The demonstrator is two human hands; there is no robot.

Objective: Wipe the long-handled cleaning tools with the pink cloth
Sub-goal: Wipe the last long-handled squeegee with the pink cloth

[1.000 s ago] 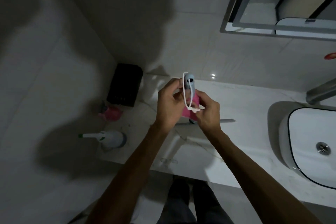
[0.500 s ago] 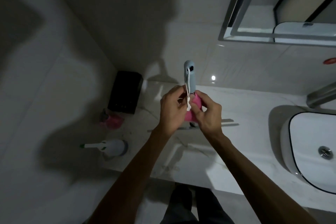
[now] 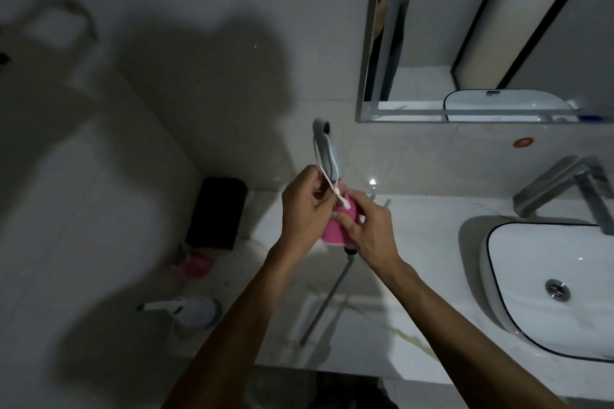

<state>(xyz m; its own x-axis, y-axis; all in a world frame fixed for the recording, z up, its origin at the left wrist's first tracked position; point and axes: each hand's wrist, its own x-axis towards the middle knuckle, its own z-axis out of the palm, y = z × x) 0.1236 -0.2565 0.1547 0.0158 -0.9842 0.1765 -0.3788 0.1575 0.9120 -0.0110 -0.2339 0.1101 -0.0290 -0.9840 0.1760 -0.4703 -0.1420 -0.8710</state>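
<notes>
Between the two hands, held upright over the counter (image 3: 432, 242), stands the long-handled tool (image 3: 325, 149), its grey grip end rising above the knuckles and its thin metal shaft running down below the wrists toward the counter's near edge. The left hand (image 3: 307, 206) pinches the white hanging cord (image 3: 327, 176) against the grip, fingers curled. The right hand (image 3: 367, 229) closes around the pink cloth (image 3: 334, 232), which is wrapped about the shaft just under the grip.

Compared with a second ago, far more of the grey grip shows above the hands: then only its tip stood clear of the fingers, and now most of its length does. The cord, which hung as an open loop, now lies drawn tight along the grip. The cloth has therefore travelled down off the grip onto the top of the shaft, so the grip end looks wiped and the long shaft below the right hand is likely the part left to do.

Left of the left hand, a white spray bottle (image 3: 196, 310) lies on the counter, with a dark box (image 3: 216, 212) standing beyond it. Right of the right hand sit the basin (image 3: 498, 276) and tap (image 3: 561, 186).
</notes>
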